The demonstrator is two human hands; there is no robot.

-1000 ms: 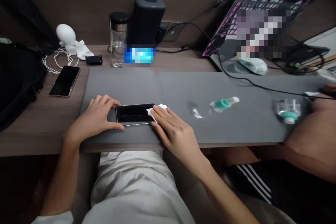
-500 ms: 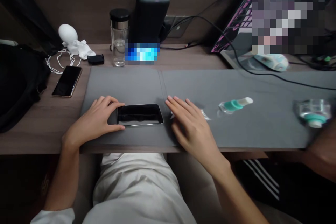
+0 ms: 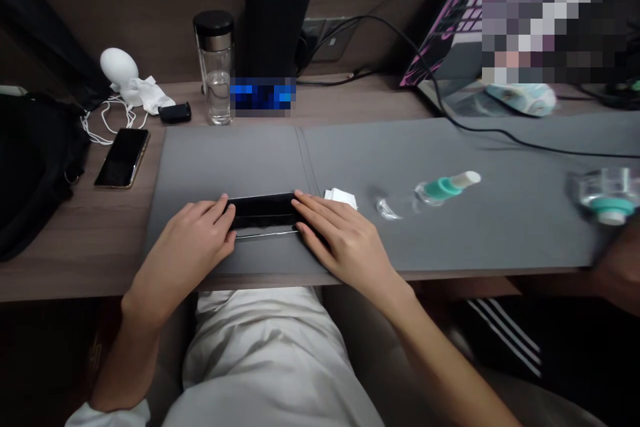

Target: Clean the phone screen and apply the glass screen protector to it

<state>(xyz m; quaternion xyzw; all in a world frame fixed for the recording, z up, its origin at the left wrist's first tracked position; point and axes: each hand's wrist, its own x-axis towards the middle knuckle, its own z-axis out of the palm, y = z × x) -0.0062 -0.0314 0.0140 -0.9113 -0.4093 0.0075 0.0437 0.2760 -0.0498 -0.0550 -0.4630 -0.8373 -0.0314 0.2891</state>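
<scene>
A black-screened smartphone (image 3: 265, 215) lies on the grey desk mat (image 3: 225, 157) in front of me, screen up. My left hand (image 3: 183, 253) grips its left end, fingertips on the far side and thumb at the near edge. At the opposite end, my right hand (image 3: 347, 237) holds the phone with its fingers over the right edge. A small white folded paper (image 3: 341, 197) lies just behind my right hand, partly covered by it. Farther right are a clear cap (image 3: 388, 209) and a small bottle with a teal collar and white top (image 3: 443, 188), lying tilted.
A second phone (image 3: 123, 157) lies left of the mat, near a black bag (image 3: 40, 167). A glass water bottle (image 3: 218, 80) stands at the back. At right are a laptop, a mouse (image 3: 523, 98), a cable across the mat, another teal-collared bottle (image 3: 610, 197) and someone's arm.
My right hand has moved left off the white paper onto the phone's right end, uncovering part of the paper. My left hand has closed further over the left end. The camera view has shifted slightly.
</scene>
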